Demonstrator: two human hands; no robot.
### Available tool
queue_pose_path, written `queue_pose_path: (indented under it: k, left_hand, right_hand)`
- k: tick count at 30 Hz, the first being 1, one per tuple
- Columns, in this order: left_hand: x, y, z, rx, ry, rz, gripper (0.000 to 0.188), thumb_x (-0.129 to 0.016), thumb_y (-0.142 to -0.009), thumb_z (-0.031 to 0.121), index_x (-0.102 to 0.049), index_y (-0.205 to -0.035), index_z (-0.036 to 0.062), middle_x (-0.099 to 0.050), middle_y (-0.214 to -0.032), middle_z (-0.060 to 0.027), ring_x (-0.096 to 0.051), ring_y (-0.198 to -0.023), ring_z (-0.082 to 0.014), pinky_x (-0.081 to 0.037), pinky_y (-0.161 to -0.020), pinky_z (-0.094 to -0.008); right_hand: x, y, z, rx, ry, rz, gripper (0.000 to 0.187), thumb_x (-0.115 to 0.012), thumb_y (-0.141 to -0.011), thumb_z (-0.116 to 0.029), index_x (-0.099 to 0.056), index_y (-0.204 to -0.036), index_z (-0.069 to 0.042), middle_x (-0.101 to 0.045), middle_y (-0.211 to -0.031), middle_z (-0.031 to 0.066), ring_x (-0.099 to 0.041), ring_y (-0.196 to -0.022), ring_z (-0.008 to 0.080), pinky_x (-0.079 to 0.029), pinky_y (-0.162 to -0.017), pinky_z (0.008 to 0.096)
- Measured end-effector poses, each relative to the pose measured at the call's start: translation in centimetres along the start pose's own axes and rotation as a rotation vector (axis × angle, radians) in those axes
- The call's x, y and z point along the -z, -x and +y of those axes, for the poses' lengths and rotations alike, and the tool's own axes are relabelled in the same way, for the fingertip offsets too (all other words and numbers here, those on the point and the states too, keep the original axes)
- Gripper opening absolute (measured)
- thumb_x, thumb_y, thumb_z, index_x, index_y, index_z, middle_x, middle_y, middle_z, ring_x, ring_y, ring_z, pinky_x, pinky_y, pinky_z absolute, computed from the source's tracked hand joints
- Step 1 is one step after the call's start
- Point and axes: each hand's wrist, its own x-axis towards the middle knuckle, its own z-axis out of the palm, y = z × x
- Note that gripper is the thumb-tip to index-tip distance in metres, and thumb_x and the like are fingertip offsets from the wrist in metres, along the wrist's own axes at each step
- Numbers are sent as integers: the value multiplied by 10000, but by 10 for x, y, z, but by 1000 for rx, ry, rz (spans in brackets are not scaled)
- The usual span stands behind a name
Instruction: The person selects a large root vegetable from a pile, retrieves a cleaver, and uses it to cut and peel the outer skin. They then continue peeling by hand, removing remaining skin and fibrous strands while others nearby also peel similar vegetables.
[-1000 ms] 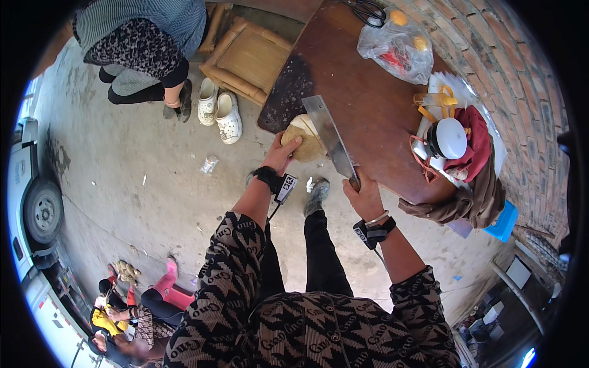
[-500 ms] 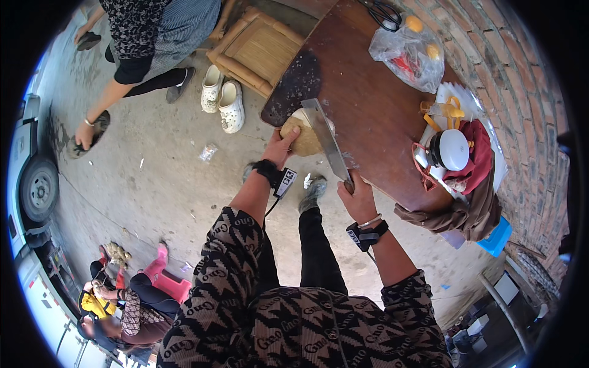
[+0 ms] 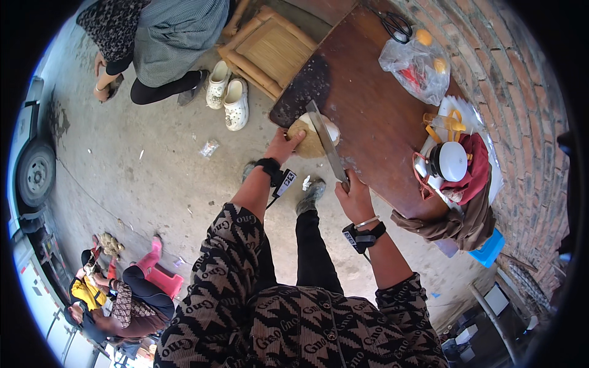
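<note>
My left hand (image 3: 284,147) is closed on the near left side of a rounded tan lump (image 3: 305,140) with white flesh, perhaps a root vegetable. It rests at the left edge of the brown wooden table (image 3: 368,104). In my right hand (image 3: 357,199) is the handle of a cleaver (image 3: 327,140) with a long, broad blade. The blade lies across the lump, and white flesh shows on its far right side. How deep the edge sits in it I cannot tell.
On the table's far side are scissors (image 3: 396,24) and a clear plastic bag (image 3: 417,70). A white-lidded container (image 3: 453,162) and cloths lie at the right, by a brick wall (image 3: 521,104). White clogs (image 3: 235,105) and a bamboo chair (image 3: 270,52) stand at the left. Other people (image 3: 141,303) are nearby.
The blade stands a little more upright across the lump, and more white flesh shows to its right. The person at the upper left has drawn their arm upward and away. My view has shifted slightly.
</note>
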Motion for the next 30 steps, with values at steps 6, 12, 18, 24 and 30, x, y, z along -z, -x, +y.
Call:
queue_pose_path:
  k: [6,12,18,24,30]
  left_hand:
    - [7,-12,-11,-63,4,-44,585,-695,-866,334,-412,-1270,19,-574,-1163,-117,-612,-992,-208,-562,-803,-390]
    - [9,-11,-7,20,-61,-53,615,-707,-857,336,-387,-1289,37,-551,-1184,-132,-607,-1000,-220,-564,-778,-396]
    - [9,-8,-5,-39,20,-58,624,-720,-844,361,-394,-1250,16,-566,-1126,-142,-613,-968,-219,-564,-745,-382]
    - [10,-11,-9,50,-35,-42,590,-725,-841,352,-396,-1240,66,-577,-1115,-120,-620,-942,-214,-557,-760,-396]
    - [10,-11,-15,18,39,-43,579,-728,-841,339,-390,-1219,58,-574,-1127,-135,-623,-973,-237,-550,-809,-416]
  right_hand:
    - [0,-6,-12,-70,32,-42,269,-604,-827,-124,-528,-1056,-5,-556,-662,153,-565,-606,279,-454,-603,377]
    - [0,-15,-25,-84,78,-76,261,-590,-803,-103,-511,-1032,-5,-608,-741,215,-612,-736,411,-476,-652,450]
    - [-2,-25,-35,-98,166,-71,256,-593,-811,-136,-516,-1013,1,-576,-676,174,-585,-624,334,-464,-599,406]
    - [-13,-32,-31,-139,157,-92,284,-601,-794,-116,-516,-1039,0,-619,-773,207,-624,-746,382,-487,-678,443]
    - [-18,-25,-12,-90,85,-64,275,-604,-807,-103,-525,-1055,-14,-614,-746,194,-620,-705,363,-485,-656,427]
